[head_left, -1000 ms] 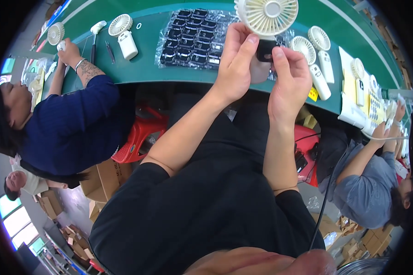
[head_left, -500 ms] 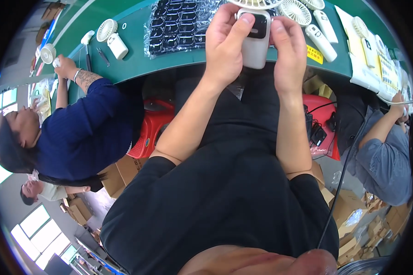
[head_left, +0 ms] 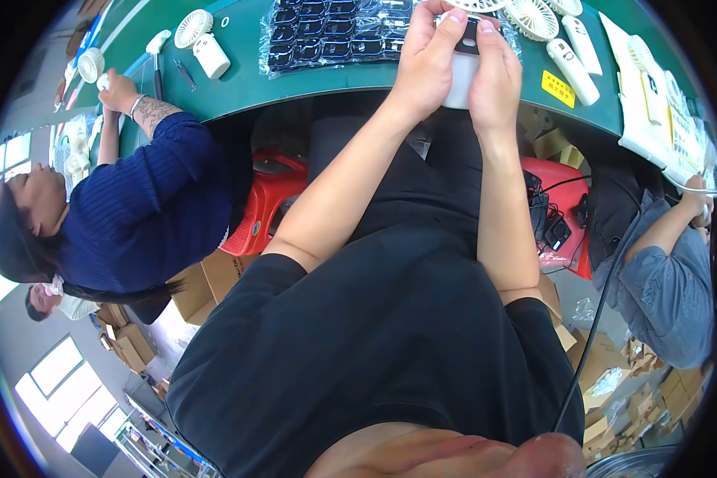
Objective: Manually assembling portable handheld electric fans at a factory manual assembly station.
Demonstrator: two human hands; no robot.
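Both hands hold a handheld fan (head_left: 459, 88) upright at the table's near edge, its pale grey body between them. My left hand (head_left: 429, 68) wraps the body's left side, its thumb at the dark panel (head_left: 468, 36) near the top. On the other side my right hand (head_left: 495, 84) is closed round the body, its thumb beside the same panel. Fingers cover much of the panel and the body's sides. The fan's round white grille (head_left: 476, 4) is cut by the upper edge of the picture.
Plastic-wrapped black parts (head_left: 327, 36) lie behind my hands on the green table (head_left: 255, 80). White fans (head_left: 572, 72) and a yellow card (head_left: 558, 88) are to the right. Leftward are another fan (head_left: 211, 56), tweezers (head_left: 185, 74) and a co-worker (head_left: 135, 207); a second co-worker (head_left: 665, 279) sits right.
My hands have come closer together round the fan, covering more of its body. My right thumb has moved in to the dark panel. The whole view has shifted slightly.
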